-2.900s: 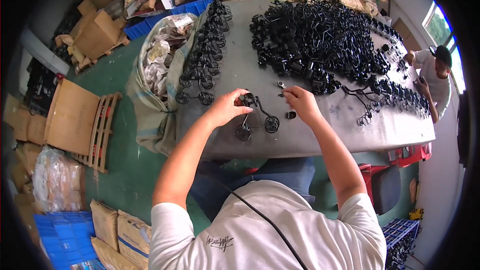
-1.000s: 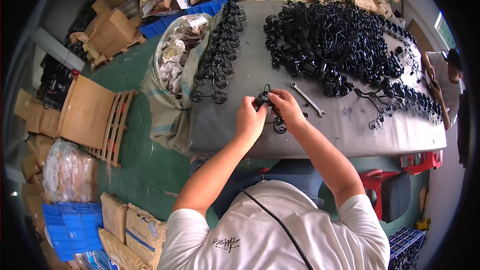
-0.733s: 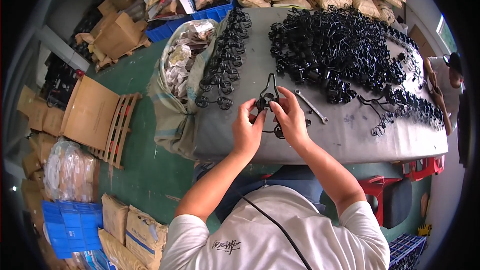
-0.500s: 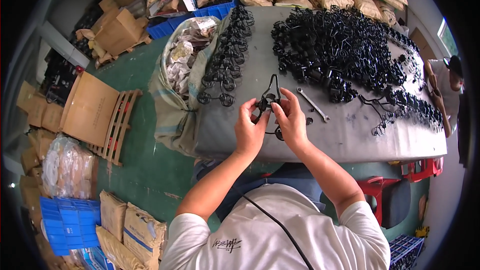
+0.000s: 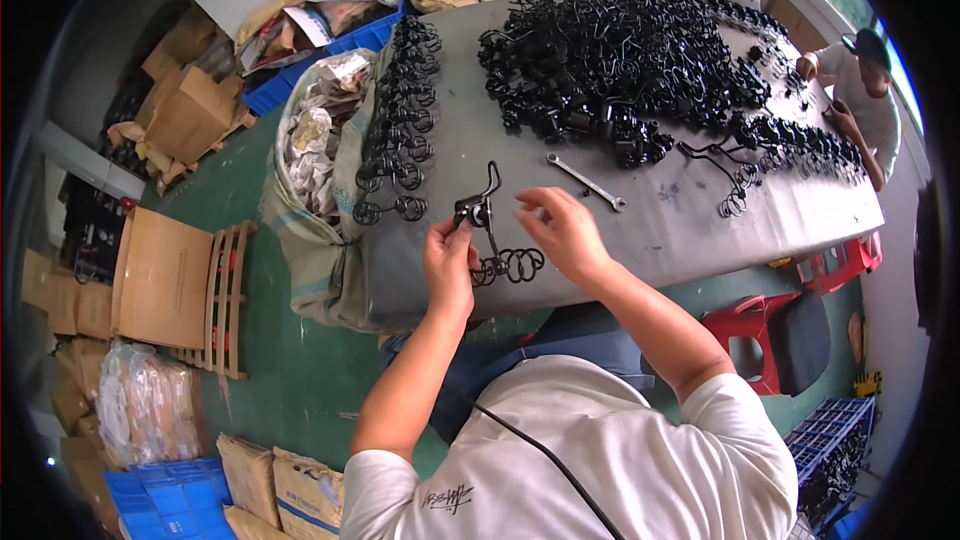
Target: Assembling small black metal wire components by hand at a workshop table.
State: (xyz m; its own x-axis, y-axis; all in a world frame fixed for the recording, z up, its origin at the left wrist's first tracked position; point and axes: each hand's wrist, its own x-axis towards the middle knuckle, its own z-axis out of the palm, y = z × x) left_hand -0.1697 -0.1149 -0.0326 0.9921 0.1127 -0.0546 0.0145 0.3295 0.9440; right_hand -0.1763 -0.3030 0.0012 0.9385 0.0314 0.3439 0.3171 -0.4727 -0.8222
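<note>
My left hand (image 5: 450,265) grips a black lever assembly (image 5: 472,212) near the table's front edge. A bent arm rises from its clamp-like body, and a coiled black cord (image 5: 518,265) hangs beside my fingers. My right hand (image 5: 565,230) hovers just to the right of it, apart from the part, fingers spread and holding nothing. Beyond that hand lies a silver wrench (image 5: 588,183) on the grey table (image 5: 460,120). A long row of similar black parts with coils (image 5: 402,110) runs along the table's left side.
A large heap of black parts (image 5: 620,60) covers the table's far middle. At the far right a co-worker (image 5: 870,90) handles parts. A woven sack of crumpled paper (image 5: 318,140) stands against the left edge, and a red chair (image 5: 745,330) is at the near right.
My right hand has let go of the lever assembly and opened to its right. The left hand still holds it, now tilted differently with its coil showing. The view has shifted somewhat.
</note>
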